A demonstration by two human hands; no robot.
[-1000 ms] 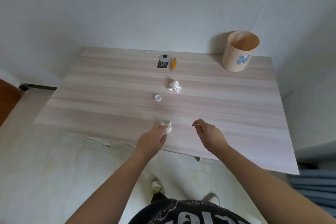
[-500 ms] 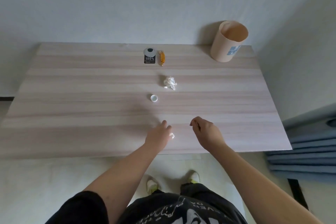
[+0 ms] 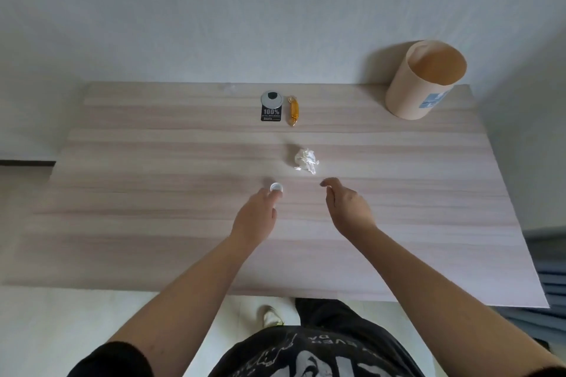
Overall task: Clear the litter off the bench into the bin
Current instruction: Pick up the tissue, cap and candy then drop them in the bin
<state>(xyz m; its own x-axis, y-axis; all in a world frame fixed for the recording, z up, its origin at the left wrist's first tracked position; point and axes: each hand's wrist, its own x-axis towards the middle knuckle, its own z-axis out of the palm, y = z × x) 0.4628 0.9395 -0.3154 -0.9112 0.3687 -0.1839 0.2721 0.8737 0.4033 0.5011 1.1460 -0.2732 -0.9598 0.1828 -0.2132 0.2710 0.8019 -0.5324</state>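
- Near the middle of the frame, the left hand (image 3: 255,217) reaches over the pale wooden bench (image 3: 153,193), its fingertips touching a small white bottle cap (image 3: 276,187) that lies on the surface. The fingers are curled under the palm; whether they are pinching the cap, or holding something beneath, I cannot tell.
- Just right of centre, the right hand (image 3: 347,208) hangs over the bench with the fingers loosely bent and thumb and forefinger drawn close together. Nothing shows between them, and I cannot tell if the grip is closed.
- A crumpled white paper ball (image 3: 305,161) sits slightly above and between the two hands, apart from both, closer to the right one.
- Higher in the frame, near the back edge of the bench, a black tag (image 3: 271,110) printed "100%" with a round silver top lies flat. Just beside it on its right is a small orange sweet in a clear wrapper (image 3: 293,110), lying lengthwise toward the wall.
- At the upper right, a tan cylindrical bin (image 3: 407,95) stands upright on the back right corner of the bench, close to the wall, with a pale blue label low on its side. Its visible inside looks bare.
- Along the bottom edge, a dark printed shirt (image 3: 306,355) and one light shoe (image 3: 271,315) show against a pale floor.
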